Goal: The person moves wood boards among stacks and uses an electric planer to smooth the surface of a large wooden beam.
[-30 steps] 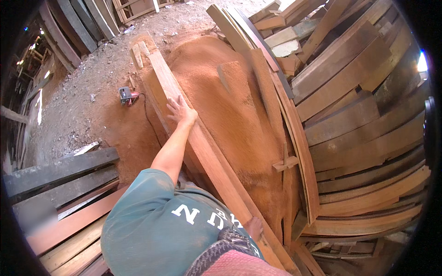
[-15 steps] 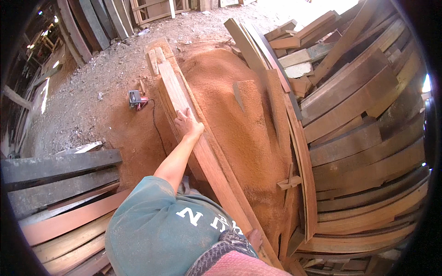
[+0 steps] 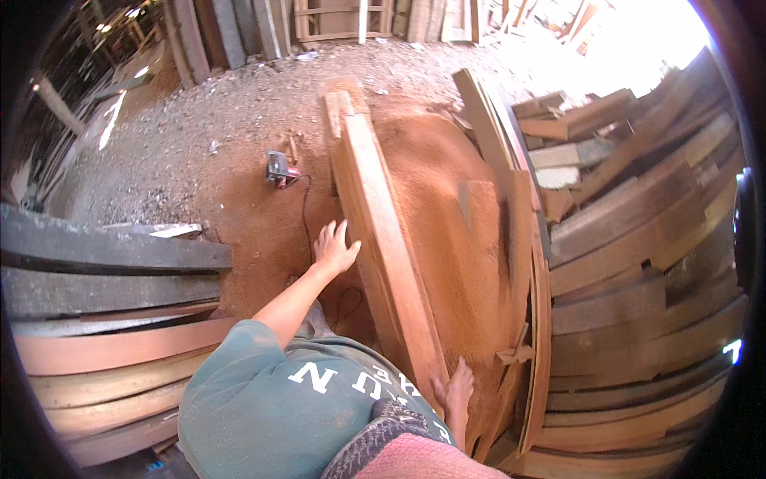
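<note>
Left hand [image 3: 335, 251]: fingers spread wide, nothing in it, just left of the long wooden plank [image 3: 381, 203]; thumb by the plank's left side, cannot tell if touching. Right hand [image 3: 455, 393]: at the plank's near end, right edge, thumb and fingers apart, thumb side against the wood; cannot tell if it clasps the edge.

Plank is mid-scene, running from far to near, near end farther right, lying lengthwise along a wooden support beam [image 3: 369, 291]. Small wood offcut [image 3: 338, 104] at the plank's far end. Reddish-brown sawdust pile [image 3: 427, 160] along the plank's right side, boards partly buried in it. Small wooden cross-piece [image 3: 517, 354] on the right, near side of the pile.

Left of the plank, farther off: red and grey handheld power tool [image 3: 281, 169] on the ground, black cord [image 3: 306, 211] trailing toward near, wood scrap [image 3: 293, 148] just behind it. Near left: stacked boards, dark grey beam [image 3: 112, 243] farthest, reddish board [image 3: 120, 349] nearer. Right: big lumber stack [image 3: 630, 263]. Far: wooden frame [image 3: 339, 36], upright slabs [image 3: 227, 36] left of it. Near: person's dusty green shirt [image 3: 263, 391] and pink cloth [image 3: 423, 461].
</note>
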A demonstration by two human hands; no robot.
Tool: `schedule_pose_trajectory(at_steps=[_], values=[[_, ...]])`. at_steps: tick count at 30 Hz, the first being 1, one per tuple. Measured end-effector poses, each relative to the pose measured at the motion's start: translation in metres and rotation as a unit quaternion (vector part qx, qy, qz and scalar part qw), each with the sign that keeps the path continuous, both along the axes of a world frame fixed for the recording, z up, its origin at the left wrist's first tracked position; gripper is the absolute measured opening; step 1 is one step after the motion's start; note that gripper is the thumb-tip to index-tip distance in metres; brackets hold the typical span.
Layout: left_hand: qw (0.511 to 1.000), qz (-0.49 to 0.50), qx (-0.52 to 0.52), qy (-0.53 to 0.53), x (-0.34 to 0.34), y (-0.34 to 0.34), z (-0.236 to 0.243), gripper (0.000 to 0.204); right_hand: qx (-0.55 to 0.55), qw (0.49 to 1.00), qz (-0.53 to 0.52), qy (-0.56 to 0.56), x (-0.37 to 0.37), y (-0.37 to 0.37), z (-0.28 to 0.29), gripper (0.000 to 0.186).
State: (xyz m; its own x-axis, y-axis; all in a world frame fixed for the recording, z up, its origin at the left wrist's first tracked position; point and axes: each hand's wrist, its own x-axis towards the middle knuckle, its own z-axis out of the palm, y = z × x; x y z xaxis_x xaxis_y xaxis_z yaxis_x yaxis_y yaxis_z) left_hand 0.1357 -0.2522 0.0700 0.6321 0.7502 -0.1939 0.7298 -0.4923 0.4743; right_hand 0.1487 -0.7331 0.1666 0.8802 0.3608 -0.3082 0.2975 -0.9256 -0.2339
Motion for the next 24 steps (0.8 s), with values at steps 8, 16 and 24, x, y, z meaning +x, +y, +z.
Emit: schedule_pose_trajectory(at_steps=[8, 16, 24], values=[[0.933, -0.036, -0.284, 0.217, -0.283, 0.110, -0.089, 0.080, 0.204, 0.962, 0.166, 0.065, 0.037, 0.342, 0.037, 0.079], [0.759, 0.196, -0.620, 0.032, -0.468, 0.145, -0.133, 0.075, 0.055, 0.871, 0.458, 0.170, -0.046, 0.610, 0.038, 0.066], [0.728, 0.272, -0.627, 0.043, -0.461, 0.204, -0.150, 0.078, 0.019, 0.852, 0.461, 0.248, -0.038, 0.727, -0.044, 0.058]])
